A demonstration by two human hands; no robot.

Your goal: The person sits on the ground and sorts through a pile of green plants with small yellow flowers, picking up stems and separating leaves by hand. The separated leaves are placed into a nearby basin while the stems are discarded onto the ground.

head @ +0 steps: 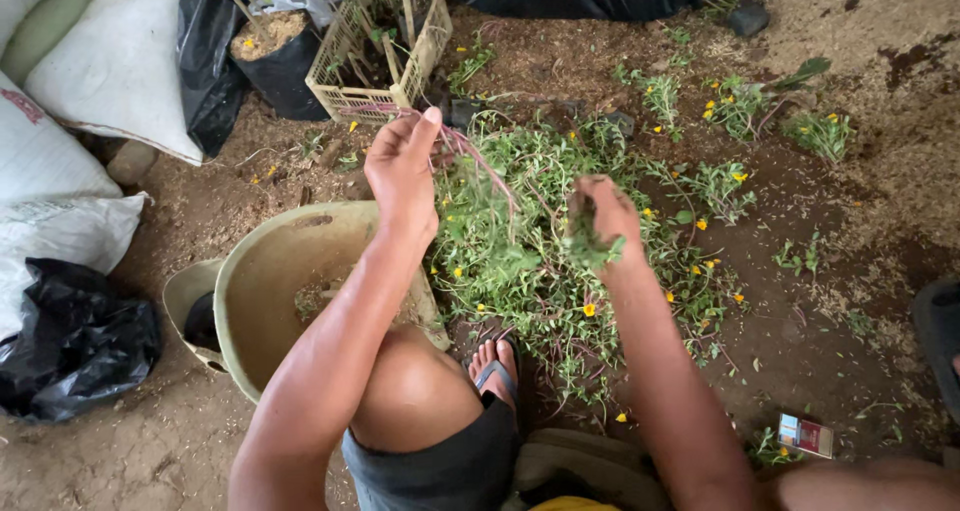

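Reddish stem (480,161) runs slantwise from our left hand (403,166), fingers pinched on it, toward our right hand (604,214) clutching green sprigs (590,246).

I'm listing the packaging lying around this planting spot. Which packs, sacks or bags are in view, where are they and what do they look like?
Small box: on the soil at lower right, flat rectangle, red and white.
White sacks: piled along the left edge, bulging, one with red print.
Black plastic bag: lower left, crumpled, glossy.
Black grow bag: top left beside the crate, filled with tan husk.
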